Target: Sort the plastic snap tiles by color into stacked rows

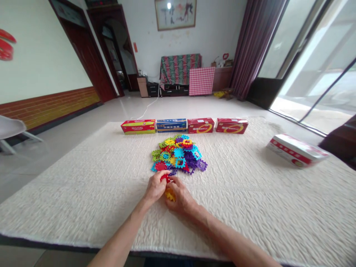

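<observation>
I see only part of the red piece; the fingers of the left hand cover the rest. The right hand conceals much of the yellow piece; I cannot confirm whether the two connect. Upper layers of the pile hide those beneath, preventing a count from my station. The bottom edge cuts off both forearms; the left edge crops the white chair. Markings in the framed picture are too blurred to read.
</observation>
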A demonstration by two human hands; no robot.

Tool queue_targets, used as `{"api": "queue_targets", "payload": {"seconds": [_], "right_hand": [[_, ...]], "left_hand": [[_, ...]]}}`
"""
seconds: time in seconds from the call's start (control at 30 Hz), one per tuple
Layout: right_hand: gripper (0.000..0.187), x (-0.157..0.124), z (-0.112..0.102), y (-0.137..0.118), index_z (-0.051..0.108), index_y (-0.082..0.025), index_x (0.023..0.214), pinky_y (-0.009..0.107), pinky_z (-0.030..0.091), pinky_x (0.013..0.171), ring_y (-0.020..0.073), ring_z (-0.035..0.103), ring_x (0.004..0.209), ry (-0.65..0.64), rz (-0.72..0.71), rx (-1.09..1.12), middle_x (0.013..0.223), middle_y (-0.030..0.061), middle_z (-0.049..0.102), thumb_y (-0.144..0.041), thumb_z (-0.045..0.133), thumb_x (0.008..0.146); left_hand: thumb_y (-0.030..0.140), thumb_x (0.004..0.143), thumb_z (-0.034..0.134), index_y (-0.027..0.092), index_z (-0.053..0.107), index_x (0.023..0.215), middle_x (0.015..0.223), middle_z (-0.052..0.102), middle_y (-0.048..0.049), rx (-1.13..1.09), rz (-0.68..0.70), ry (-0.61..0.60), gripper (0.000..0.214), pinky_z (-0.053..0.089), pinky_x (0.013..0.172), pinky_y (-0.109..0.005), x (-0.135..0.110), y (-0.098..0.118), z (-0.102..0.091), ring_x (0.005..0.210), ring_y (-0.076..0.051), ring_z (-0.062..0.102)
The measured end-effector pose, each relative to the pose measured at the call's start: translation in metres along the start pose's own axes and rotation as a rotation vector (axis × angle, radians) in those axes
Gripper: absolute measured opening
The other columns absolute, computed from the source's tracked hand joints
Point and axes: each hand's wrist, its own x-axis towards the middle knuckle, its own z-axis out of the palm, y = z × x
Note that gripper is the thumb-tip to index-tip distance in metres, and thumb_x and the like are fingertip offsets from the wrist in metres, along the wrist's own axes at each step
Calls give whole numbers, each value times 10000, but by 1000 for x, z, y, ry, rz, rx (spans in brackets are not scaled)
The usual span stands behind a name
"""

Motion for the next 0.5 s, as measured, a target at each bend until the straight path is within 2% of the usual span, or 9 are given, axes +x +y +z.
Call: {"api": "queue_targets", "payload": {"seconds": [0.13,0.27,0.4,0.5], "right_hand": [[534,17,-34,16,534,-247,1126,426,504,941,266,532,1153,76,-1,-62,1275,117,483,-72,640,632],[487,61,-71,40,542,-224,1134,468,460,1003,282,483,1211,121,-65,-212,1323,138,449,-98,654,677],[468,104,-88,71,557,-216,1115,457,458,1007,268,495,1189,89,-111,-273,1265,121,497,-84,648,675],[479,119,-94,87,560,-210,1128,467,465,993,275,507,1182,38,-122,-304,1276,132,504,-102,656,672]], "left_hand": [[33,766,463,184,716,1035,1069,733,-50,-36,114,-39,398,511,972,-311,43,30,11,1013,-171,669],[58,795,471,189,719,1054,1080,728,-48,-67,233,33,381,492,998,-304,101,50,19,1034,-169,661],[63,800,477,189,713,1060,1096,724,-50,-38,227,86,374,495,1001,-312,152,45,30,1049,-175,657],[56,793,481,192,710,1061,1091,722,-49,44,237,110,378,494,1008,-317,170,36,41,1047,-177,657]]}}
